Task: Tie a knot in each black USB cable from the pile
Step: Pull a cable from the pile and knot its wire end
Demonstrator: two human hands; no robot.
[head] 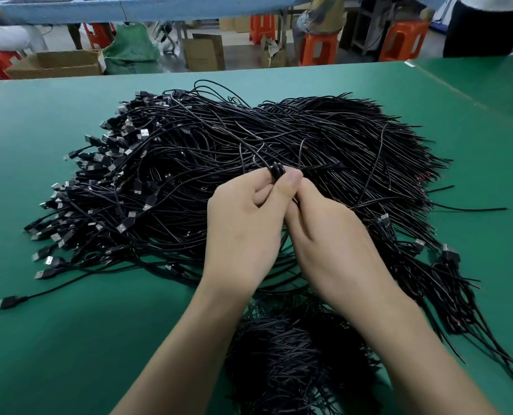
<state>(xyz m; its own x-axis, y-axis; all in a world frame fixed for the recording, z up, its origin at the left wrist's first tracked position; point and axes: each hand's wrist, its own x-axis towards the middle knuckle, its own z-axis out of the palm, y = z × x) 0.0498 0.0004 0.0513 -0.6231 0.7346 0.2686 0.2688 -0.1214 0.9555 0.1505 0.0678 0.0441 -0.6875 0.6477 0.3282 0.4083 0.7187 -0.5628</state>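
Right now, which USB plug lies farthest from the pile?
The USB plug at the near left, alone on the green mat; others crowd the left edge of the pile.

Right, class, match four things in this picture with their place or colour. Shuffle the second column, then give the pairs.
1 stools
2 cardboard box
3 stray plug
4 held cable

a pinched by left hand and right hand
b orange
c alone on the table, left of the pile
d brown, beyond the table

Pairs: 1-b, 2-d, 3-c, 4-a
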